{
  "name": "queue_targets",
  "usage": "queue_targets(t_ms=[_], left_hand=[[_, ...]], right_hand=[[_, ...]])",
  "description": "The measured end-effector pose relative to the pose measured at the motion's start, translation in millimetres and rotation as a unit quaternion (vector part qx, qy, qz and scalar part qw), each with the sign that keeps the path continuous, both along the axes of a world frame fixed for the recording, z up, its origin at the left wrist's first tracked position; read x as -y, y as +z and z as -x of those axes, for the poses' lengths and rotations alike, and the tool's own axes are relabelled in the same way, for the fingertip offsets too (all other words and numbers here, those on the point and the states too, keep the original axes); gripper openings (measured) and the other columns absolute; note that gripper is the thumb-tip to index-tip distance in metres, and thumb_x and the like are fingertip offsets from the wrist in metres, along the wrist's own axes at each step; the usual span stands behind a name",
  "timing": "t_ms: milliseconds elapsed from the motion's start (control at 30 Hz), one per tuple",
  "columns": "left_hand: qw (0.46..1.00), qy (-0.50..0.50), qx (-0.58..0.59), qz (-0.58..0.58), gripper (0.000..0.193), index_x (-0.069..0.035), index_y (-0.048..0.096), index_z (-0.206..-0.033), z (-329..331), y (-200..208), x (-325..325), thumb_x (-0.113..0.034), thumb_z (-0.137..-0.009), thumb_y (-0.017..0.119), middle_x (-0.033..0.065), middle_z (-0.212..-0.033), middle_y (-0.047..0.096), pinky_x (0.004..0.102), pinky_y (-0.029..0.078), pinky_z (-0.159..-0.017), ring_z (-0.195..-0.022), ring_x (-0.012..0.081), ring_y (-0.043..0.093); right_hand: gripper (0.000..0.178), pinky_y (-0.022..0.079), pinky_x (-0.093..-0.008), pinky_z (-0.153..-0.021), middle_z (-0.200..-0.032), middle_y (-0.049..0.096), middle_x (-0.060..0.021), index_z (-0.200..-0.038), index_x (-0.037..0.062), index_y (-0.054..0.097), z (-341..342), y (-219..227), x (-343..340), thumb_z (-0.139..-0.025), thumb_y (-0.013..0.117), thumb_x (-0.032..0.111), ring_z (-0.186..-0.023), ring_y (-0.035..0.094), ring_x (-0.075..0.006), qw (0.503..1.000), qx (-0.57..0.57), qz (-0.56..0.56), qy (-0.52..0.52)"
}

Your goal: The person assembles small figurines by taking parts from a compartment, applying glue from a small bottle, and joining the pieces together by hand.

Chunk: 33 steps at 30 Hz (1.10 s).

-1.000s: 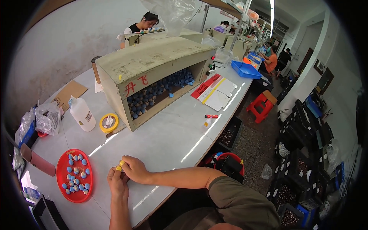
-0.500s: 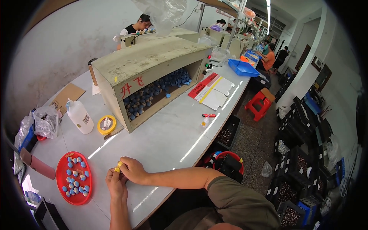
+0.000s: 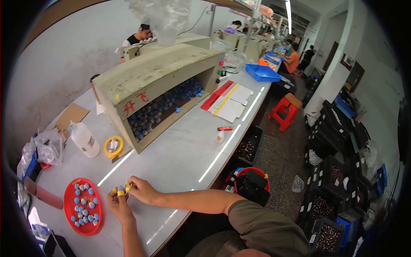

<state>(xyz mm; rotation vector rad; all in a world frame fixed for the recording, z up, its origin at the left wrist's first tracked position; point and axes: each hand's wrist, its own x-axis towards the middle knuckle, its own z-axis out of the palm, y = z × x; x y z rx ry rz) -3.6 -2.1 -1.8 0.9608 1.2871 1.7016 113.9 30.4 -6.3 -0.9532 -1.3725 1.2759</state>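
Observation:
My left hand [image 3: 120, 206] is raised over the table's near part, pinching a small blue rounded piece [image 3: 121, 188] between its fingertips. Close against it on the right is my right hand [image 3: 144, 191], its fingers drawn together; whatever they hold is too small to name. Yellow wraps cover some fingertips of both hands. To the left of them stands a red oval tray [image 3: 95, 214] with several small blue-and-pale rounded pieces [image 3: 84, 201] spread in it. More blue pieces [image 3: 147, 118] fill the open-fronted beige box [image 3: 158, 70] beyond my hands.
A white squeeze bottle [image 3: 84, 140], a roll of yellow tape [image 3: 113, 146] and a pink cylinder [image 3: 45, 192] stand to the left. Flattened cardboard [image 3: 227, 100], a red lighter-like item [image 3: 224, 128] and a blue tray [image 3: 263, 73] lie to the right. Other people sit farther off.
My hands have shifted slightly left and my right fingers have drawn a little apart from the left ones. A blue piece now shows at the left fingertips. The whole view has shifted slightly.

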Motion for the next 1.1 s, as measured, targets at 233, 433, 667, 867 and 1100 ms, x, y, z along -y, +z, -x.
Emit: queue_targets(t_ms=[233,433,667,867,1100], left_hand=[[0.991,-0.112,0.068,0.006,0.021,0.007,0.054,-0.111,-22.0,-9.8,-12.8,-0.010,-0.098,0.055,0.0167,-0.114,0.063,0.0350,0.058,-0.085,-0.096,0.0198,0.065],[0.971,-0.209,0.075,0.092,0.026,0.008,0.054,-0.114,6.5,2.1,-11.3,-0.010,-0.096,0.058,0.0137,-0.111,0.065,0.0284,0.057,-0.082,-0.096,0.0201,0.068],[0.956,-0.242,-0.020,0.162,0.025,0.010,0.057,-0.112,14.2,7.3,-11.5,-0.007,-0.095,0.059,0.0144,-0.104,0.066,0.0268,0.058,-0.077,-0.093,0.0216,0.070],[0.952,-0.264,-0.016,0.154,0.027,0.013,0.056,-0.114,18.5,5.8,-11.0,-0.002,-0.093,0.058,0.0169,-0.105,0.067,0.0248,0.058,-0.077,-0.092,0.0202,0.070],[0.956,-0.264,-0.010,0.131,0.022,0.015,0.058,-0.109,16.1,4.1,-10.3,0.001,-0.092,0.059,0.0177,-0.103,0.066,0.0255,0.058,-0.080,-0.093,0.0215,0.069]], right_hand=[[0.013,0.039,-0.0216,-0.047,-0.081,0.061,-0.0045,-0.105,0.0040,0.051,-41.4,3.5,-18.8,-0.098,0.054,0.014,-0.058,0.050,-0.0064,0.983,-0.096,0.106,0.113],[0.015,0.044,-0.0218,-0.052,-0.083,0.063,-0.0047,-0.108,-0.0002,0.053,-47.3,18.7,-24.0,-0.096,0.054,0.010,-0.064,0.055,-0.0080,0.980,-0.031,0.118,0.157],[0.009,0.045,-0.0223,-0.053,-0.081,0.063,-0.0041,-0.099,-0.0010,0.058,-51.7,17.0,-33.1,-0.094,0.054,0.005,-0.064,0.056,-0.0072,0.971,0.082,0.077,0.209],[0.008,0.046,-0.0239,-0.052,-0.077,0.062,-0.0037,-0.097,-0.0017,0.057,-51.2,13.9,-29.7,-0.091,0.053,0.000,-0.060,0.055,-0.0078,0.971,0.103,0.041,0.211],[0.007,0.046,-0.0259,-0.051,-0.078,0.061,-0.0054,-0.097,-0.0031,0.055,-50.3,12.8,-25.1,-0.091,0.052,-0.002,-0.058,0.056,-0.0091,0.975,0.118,0.018,0.185]])
